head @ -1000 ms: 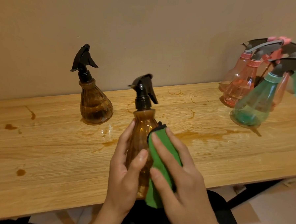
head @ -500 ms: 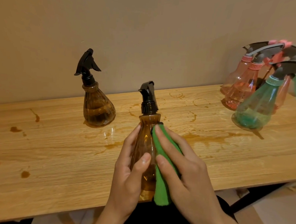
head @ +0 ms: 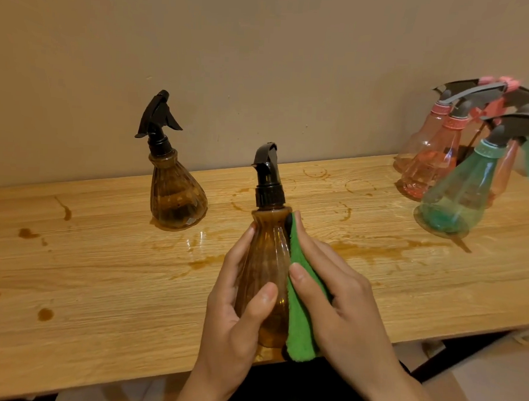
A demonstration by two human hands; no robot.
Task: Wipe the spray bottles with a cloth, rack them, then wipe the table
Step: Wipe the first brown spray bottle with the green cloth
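Two amber spray bottles are in view, and you have one of them at 6 o'clock, over the near edge of the surface (head: pixel 99 283). Whether its base rests on the wood I cannot tell. Your left hand (head: pixel 235 315) grips this held amber bottle (head: pixel 266 261) from its left side, with the fingers (head: pixel 262 301) curled round the ribbed body and the thumb laid across the front. Your right hand (head: pixel 343 302) cups one green cloth (head: pixel 299 325) against the bottle's right flank. The thumb and forefinger lie along the cloth and press it to the plastic; the other fingers are hidden behind it. The bottle stands upright, its black trigger head clear of both hands.

The second amber bottle (head: pixel 174 195) stands alone at 10 o'clock from the held one, well apart and near the wall (head: pixel 264 62).

At 2 o'clock a tight cluster leans together — two pink bottles (head: pixel 427 172) plainly seen, with one green bottle (head: pixel 459 195) in front. More stand behind these, too overlapped to count.

Several brown spots (head: pixel 45 314) mark the wood at 9 o'clock, and one long smear runs at 3 o'clock.
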